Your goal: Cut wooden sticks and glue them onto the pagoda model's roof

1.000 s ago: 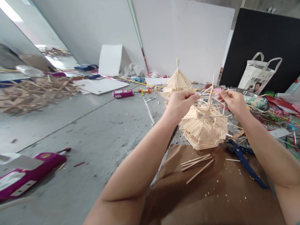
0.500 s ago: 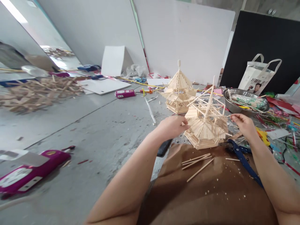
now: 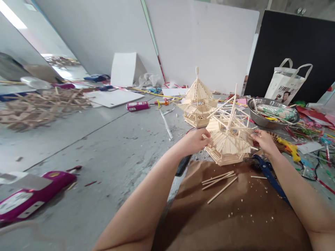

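Note:
In front of me stands an unfinished pavilion model (image 3: 230,144) made of pale wooden sticks, with a sloped lower roof and an open frame of sticks above. My left hand (image 3: 200,140) is closed on the left edge of its roof, thumb and fingers at the stick ends. Closed as well, my right hand (image 3: 263,142) grips the roof's right edge; the fingertips are partly hidden. Just behind is a second pavilion model (image 3: 198,99) with a pointed top. Loose wooden sticks (image 3: 219,181) lie on the brown sheet (image 3: 235,219) nearer to me.
Blue-handled pliers (image 3: 272,179) lie beside my right forearm. A yellow glue gun (image 3: 290,148) and a metal bowl (image 3: 273,120) of packaged sticks are on the right. A dark phone-like object (image 3: 184,165) sits under my left wrist. A purple power strip (image 3: 39,193) lies at left.
My right hand has moved left and slightly down, from just outside the model onto the right edge of its roof. The left hand stays at the left edge.

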Tool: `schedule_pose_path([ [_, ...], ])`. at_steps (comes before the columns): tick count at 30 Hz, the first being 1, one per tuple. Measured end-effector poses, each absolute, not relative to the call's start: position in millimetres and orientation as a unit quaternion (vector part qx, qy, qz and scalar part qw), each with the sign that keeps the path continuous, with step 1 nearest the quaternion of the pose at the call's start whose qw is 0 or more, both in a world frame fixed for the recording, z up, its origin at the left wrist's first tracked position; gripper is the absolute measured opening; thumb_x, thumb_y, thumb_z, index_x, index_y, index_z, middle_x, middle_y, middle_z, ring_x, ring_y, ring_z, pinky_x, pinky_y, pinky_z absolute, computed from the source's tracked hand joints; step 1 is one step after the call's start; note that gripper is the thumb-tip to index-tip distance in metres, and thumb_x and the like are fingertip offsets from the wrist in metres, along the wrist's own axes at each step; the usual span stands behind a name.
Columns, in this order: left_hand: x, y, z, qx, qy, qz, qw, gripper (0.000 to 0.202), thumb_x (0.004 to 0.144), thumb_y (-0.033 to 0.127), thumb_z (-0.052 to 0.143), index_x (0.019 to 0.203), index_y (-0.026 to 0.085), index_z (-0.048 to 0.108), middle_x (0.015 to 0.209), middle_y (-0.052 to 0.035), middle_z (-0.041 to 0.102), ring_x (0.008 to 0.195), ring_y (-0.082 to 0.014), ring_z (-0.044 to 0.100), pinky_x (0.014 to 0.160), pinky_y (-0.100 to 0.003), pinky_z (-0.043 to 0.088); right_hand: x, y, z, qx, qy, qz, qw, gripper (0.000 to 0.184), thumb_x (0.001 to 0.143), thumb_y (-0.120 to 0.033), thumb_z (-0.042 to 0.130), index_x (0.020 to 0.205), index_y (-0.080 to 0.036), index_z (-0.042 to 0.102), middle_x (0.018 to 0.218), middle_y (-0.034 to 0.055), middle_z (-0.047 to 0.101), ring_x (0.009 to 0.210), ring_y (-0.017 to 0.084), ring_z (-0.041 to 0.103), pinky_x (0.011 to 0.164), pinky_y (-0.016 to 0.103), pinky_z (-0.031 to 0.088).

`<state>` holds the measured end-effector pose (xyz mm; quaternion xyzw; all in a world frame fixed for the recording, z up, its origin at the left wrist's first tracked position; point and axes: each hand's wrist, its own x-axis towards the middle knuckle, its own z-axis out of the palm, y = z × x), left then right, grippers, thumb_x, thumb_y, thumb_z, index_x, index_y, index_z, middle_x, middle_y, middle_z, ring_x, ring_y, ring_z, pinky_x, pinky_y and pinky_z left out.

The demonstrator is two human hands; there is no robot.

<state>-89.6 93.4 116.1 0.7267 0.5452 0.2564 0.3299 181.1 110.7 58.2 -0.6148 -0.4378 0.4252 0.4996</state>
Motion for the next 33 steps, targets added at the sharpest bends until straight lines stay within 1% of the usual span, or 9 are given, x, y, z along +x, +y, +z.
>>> schedule_pose_path([
  [5,-91,98,113,0.709,0.552,0.251,0.36,0.015,0.061,0.031,0.053,0.07,0.02,0.058,0.056,-0.0001,0.058,0.05,-0.0116,0.051,0.048,-0.021,0.033,180,111,59,-0.592,-0.377,0.5,0.508,0.028,0.062,-0.013,0.058,0.085,-0.021,0.043,0.051,-0.0072,0.053,0.041,0.011,0.051,0.045,0.026,0.045],
  [11,-94,106,109,0.661,0.558,0.279,0.418,0.017,0.061,0.032,0.057,0.072,0.018,0.057,0.059,-0.0016,0.056,0.054,-0.0127,0.052,0.046,-0.021,0.037,179,105,61,-0.566,-0.358,0.539,0.511,0.025,0.063,-0.009,0.058,0.081,-0.021,0.046,0.051,-0.0073,0.054,0.04,0.01,0.052,0.043,0.023,0.046],
  [16,-96,108,108,0.639,0.55,0.297,0.449,0.02,0.063,0.033,0.059,0.076,0.017,0.056,0.067,-0.0035,0.059,0.055,-0.0119,0.053,0.05,-0.023,0.041,181,101,59,-0.554,-0.358,0.562,0.499,0.021,0.066,-0.01,0.056,0.083,-0.019,0.048,0.055,-0.0051,0.057,0.04,0.009,0.053,0.043,0.022,0.046],
  [20,-96,109,107,0.61,0.547,0.326,0.472,0.018,0.064,0.031,0.06,0.074,0.017,0.055,0.069,-0.0028,0.06,0.055,-0.0105,0.053,0.051,-0.023,0.042,181,97,60,-0.552,-0.354,0.574,0.49,0.015,0.067,-0.009,0.057,0.075,-0.018,0.049,0.051,-0.0054,0.055,0.039,0.009,0.053,0.042,0.021,0.046],
  [24,-96,115,104,0.559,0.556,0.359,0.5,0.019,0.062,0.03,0.063,0.073,0.016,0.054,0.068,-0.0007,0.059,0.056,-0.0097,0.054,0.054,-0.024,0.043,178,90,65,-0.55,-0.347,0.589,0.481,0.013,0.066,-0.011,0.058,0.069,-0.018,0.048,0.051,-0.0051,0.055,0.04,0.009,0.055,0.043,0.022,0.047],
  [29,-98,120,98,0.519,0.535,0.415,0.522,0.026,0.057,0.034,0.068,0.069,0.015,0.054,0.067,0.0005,0.058,0.059,-0.0093,0.054,0.057,-0.024,0.044,176,75,64,-0.531,-0.321,0.637,0.457,0.005,0.069,-0.014,0.055,0.069,-0.017,0.052,0.057,-0.0014,0.061,0.044,0.012,0.058,0.047,0.026,0.05],
  [33,-97,123,92,0.502,0.523,0.434,0.535,0.029,0.055,0.033,0.069,0.072,0.014,0.055,0.064,0.0015,0.057,0.057,-0.0076,0.052,0.057,-0.022,0.043,174,64,60,-0.522,-0.306,0.661,0.445,0.001,0.072,-0.015,0.055,0.071,-0.016,0.054,0.06,-0.0007,0.062,0.044,0.011,0.057,0.048,0.027,0.05],
])
